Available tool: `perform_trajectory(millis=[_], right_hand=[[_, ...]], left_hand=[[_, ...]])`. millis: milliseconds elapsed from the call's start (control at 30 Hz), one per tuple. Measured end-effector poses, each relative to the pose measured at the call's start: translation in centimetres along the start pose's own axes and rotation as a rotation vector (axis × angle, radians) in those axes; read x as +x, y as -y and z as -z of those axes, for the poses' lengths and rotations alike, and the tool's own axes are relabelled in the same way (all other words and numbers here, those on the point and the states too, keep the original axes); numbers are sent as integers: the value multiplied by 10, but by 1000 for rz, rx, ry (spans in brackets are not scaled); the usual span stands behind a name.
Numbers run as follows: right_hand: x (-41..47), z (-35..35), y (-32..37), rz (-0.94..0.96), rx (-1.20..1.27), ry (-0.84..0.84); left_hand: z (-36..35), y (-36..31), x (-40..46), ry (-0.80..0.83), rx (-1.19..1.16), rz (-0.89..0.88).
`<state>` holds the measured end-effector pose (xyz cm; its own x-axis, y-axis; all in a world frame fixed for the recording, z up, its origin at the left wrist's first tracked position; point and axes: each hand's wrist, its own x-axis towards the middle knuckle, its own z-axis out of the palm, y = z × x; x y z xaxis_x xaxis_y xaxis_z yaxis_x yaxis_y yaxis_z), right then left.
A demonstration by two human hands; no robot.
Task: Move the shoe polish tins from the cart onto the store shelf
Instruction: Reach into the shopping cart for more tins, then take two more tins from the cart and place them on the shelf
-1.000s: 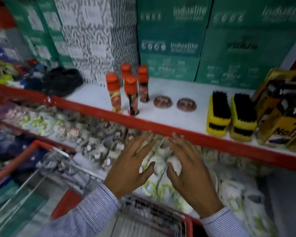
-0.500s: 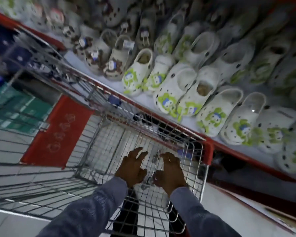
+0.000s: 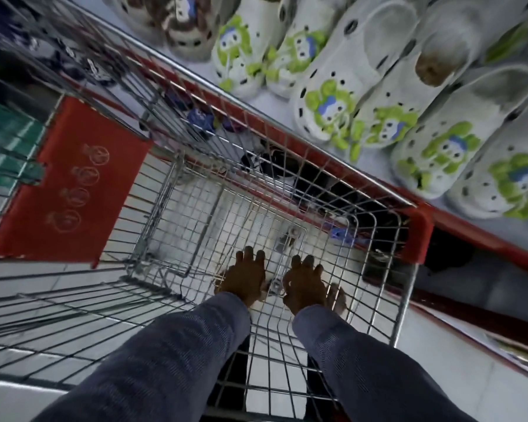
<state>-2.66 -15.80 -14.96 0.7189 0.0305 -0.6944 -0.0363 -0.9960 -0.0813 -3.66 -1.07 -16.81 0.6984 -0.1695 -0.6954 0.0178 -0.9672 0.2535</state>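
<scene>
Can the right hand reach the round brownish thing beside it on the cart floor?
Probably yes. The right hand is already down at the wire floor of the cart, and the round brownish thing, perhaps a tin, lies just beside its outer edge with nothing between them.

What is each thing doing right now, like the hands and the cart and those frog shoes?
left hand: down inside the cart, palm down at the bottom; grip hidden.
right hand: down beside it, palm down; grip hidden.
tin: brown round shape right of that hand; blurred.
cart: parked against the shelf, basket almost bare.
red flap: lying flat.
clogs: lined up on the shelf.
</scene>
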Motion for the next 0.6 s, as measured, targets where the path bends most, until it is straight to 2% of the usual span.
perform_trajectory(millis=[133,300,433,500,600], right_hand=[[-2,27,-3,89,-22,-57],[-53,146,7,227,103,-148],[-116,261,9,217,349,-353],[-147,313,8,237,396,-499],[-185,379,9,289,451,-614]], left_hand=[[47,-10,-24,-58,-37,-58],[136,-21,-73,-190,-100,-53],[235,-44,-143,-450,-266,-113],[286,-57,-178,-594,-252,-173],[350,-72,-213,-724,-263,-227]])
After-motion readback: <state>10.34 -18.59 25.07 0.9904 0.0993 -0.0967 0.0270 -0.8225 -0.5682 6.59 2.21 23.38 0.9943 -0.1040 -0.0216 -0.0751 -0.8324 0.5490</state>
